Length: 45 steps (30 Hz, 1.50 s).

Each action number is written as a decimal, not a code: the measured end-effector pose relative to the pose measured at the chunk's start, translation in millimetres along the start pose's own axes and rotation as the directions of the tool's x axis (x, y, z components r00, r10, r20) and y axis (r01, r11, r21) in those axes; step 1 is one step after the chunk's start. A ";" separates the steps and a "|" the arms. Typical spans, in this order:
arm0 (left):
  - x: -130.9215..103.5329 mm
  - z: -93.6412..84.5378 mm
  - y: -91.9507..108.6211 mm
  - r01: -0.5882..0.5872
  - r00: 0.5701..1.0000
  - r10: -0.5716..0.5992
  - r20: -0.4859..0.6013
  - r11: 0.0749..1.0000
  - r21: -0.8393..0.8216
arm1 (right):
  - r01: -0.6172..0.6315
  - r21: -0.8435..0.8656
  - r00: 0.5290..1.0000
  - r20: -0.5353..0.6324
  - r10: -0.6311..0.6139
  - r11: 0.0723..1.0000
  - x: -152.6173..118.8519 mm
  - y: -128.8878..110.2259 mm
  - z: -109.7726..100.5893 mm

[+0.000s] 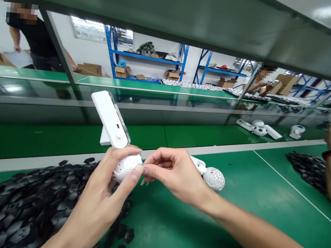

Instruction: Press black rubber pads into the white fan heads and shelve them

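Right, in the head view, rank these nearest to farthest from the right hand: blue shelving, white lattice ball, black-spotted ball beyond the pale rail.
1. White lattice ball: just right of the right hand.
2. Black-spotted ball: farther right, beyond the pale rail.
3. Blue shelving: far back, by the wall.

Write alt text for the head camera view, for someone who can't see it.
The left hand holds a white device by its round body while the right hand pinches at the body's edge. Small black pieces lie heaped at left on a green work surface; blue shelves stand behind.
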State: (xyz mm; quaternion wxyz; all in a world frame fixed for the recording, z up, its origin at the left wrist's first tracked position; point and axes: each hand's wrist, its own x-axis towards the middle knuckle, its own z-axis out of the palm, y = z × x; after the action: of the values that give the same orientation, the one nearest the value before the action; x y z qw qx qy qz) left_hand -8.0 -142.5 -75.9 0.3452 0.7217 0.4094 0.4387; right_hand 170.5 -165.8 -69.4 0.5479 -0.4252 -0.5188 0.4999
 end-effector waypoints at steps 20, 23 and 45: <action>3.6 -7.1 -24.0 -0.450 0.891 0.453 0.023 0.875 0.182 | 0.279 -0.494 0.959 0.108 -0.261 0.823 -22.8 -22.0 5.0; 3.5 -6.5 -26.7 -0.456 0.889 0.458 0.028 0.875 0.165 | 0.271 -0.514 0.962 0.110 -0.250 0.814 -24.1 -22.6 4.9; 5.5 -4.5 -10.8 -0.378 0.926 0.378 0.012 0.926 0.007 | -0.117 0.034 0.911 0.401 0.094 0.993 -1.3 -11.2 -8.6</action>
State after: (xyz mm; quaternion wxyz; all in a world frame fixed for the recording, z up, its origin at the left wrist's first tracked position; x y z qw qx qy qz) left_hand -13.7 -132.4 -81.5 0.2530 0.7910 0.2632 0.4910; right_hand 180.3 -168.2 -59.4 0.4150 -0.3262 -0.5811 0.6194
